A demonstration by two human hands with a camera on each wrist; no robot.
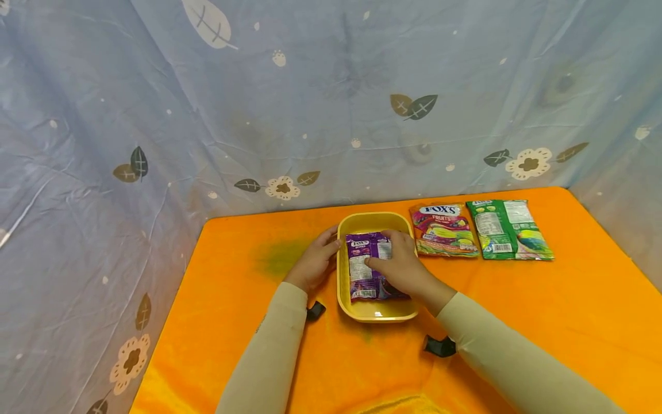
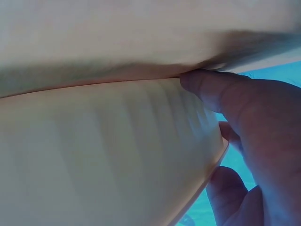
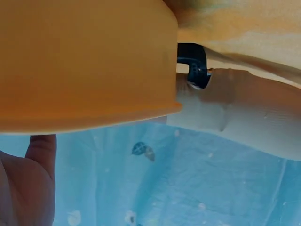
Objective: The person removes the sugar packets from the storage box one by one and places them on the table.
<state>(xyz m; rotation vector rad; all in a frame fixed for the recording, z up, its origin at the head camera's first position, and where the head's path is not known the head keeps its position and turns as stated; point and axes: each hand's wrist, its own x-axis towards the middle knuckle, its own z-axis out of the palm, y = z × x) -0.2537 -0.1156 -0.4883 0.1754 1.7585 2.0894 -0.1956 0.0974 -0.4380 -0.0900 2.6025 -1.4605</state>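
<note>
A yellow rectangular tray (image 1: 351, 310) stands on the orange cloth in the head view. In it lies a purple Fox's candy bag (image 1: 360, 267), printed side up. My right hand (image 1: 405, 267) reaches over the tray's right rim and holds the bag, thumb across its face; its other fingertips are partly hidden. At the tray's left wall is my left hand (image 1: 318, 259), its fingers extended against the outside and its thumb by the rim. The left wrist view shows the left fingers (image 2: 221, 92) touching the tray's ribbed side (image 2: 108, 141) low down, near the cloth.
Right of the tray lie a red Fox's Fruits candy bag (image 1: 445, 230) and a green Fox's candy bag (image 1: 509, 230), side by side near the table's back edge. A patterned grey-blue curtain (image 1: 331, 115) stands behind. Black wrist mounts (image 1: 441, 347) sit below the forearms.
</note>
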